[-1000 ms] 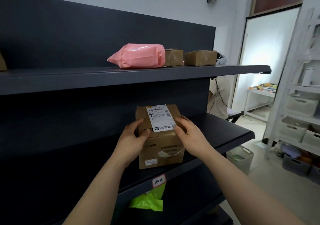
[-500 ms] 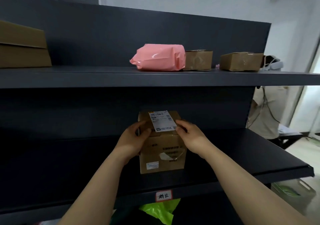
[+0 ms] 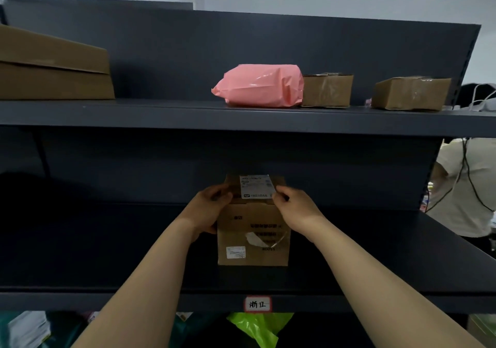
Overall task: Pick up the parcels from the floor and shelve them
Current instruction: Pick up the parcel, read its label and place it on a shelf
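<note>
- While the cardboard parcel sits on the middle shelf, well behind the shelf's handwritten tag, both hands grip its upper corners: the left hand curls its fingers round the left top edge, and the right hand presses its fingertips against the right top edge beside the white shipping label.
- Letting go unevenly could, I judge, twist the parcel askew on the shelf.
- Dragging a thumb back across the label may lift its corner.
- Pushing further risks knocking the parcel against the shelf's dark back panel.
- Raising the wrists carelessly could bump the upper shelf above the parcel, where a pink bag lies.
</note>
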`<state>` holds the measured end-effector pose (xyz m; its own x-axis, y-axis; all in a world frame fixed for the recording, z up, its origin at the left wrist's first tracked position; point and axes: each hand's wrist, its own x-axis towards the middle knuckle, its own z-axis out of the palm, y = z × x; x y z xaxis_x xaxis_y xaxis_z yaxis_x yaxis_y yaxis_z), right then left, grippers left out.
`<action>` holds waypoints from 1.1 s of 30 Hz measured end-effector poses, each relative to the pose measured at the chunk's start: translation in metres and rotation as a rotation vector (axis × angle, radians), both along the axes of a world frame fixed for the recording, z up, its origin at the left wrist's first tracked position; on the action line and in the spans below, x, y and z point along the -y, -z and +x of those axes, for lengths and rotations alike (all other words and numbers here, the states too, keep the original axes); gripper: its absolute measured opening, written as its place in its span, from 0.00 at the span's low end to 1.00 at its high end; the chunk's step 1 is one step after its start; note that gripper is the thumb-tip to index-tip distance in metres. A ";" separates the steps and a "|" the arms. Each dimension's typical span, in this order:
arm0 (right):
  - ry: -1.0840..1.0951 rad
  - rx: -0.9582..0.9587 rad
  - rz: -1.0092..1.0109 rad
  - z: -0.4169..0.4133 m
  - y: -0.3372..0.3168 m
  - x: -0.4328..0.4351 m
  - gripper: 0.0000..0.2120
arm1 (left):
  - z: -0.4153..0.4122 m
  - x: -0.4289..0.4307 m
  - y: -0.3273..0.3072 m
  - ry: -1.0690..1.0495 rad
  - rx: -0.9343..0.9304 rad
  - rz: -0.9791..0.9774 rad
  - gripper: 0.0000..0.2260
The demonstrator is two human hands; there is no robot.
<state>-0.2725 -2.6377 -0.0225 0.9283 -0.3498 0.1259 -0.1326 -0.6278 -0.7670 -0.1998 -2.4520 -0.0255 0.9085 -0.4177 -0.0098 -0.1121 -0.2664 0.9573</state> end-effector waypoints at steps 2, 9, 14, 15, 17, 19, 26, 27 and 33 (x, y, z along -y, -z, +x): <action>0.007 0.004 -0.019 0.002 0.000 -0.001 0.23 | 0.003 0.000 0.000 0.006 -0.007 -0.006 0.18; 0.023 -0.004 -0.033 0.011 0.002 -0.002 0.23 | 0.007 0.002 -0.002 0.033 0.029 0.023 0.17; 0.046 -0.012 -0.101 0.013 0.001 -0.002 0.23 | 0.007 0.002 -0.002 0.027 0.213 0.147 0.18; 0.053 -0.001 -0.137 0.011 -0.001 -0.002 0.22 | 0.006 0.002 -0.002 0.004 0.271 0.166 0.19; 0.065 0.041 -0.221 0.007 -0.006 -0.003 0.21 | 0.002 0.003 -0.005 -0.044 0.343 0.166 0.18; 0.068 0.083 -0.307 0.002 -0.011 -0.006 0.21 | -0.003 0.004 -0.008 -0.090 0.385 0.150 0.18; -0.028 0.205 -0.370 -0.016 -0.023 -0.037 0.22 | -0.028 -0.020 -0.017 -0.182 0.534 0.090 0.20; -0.059 0.247 -0.377 -0.019 -0.023 -0.043 0.22 | -0.033 -0.026 -0.017 -0.200 0.570 0.103 0.20; -0.243 0.360 -0.374 -0.025 -0.018 -0.097 0.22 | -0.064 -0.085 -0.007 -0.310 0.682 0.180 0.20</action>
<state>-0.2970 -2.5410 -0.0048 0.8523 -0.0030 0.5230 0.2776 -0.8448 -0.4574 -0.2638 -2.3672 -0.0184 0.8131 -0.1882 0.5509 -0.5570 -0.5267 0.6421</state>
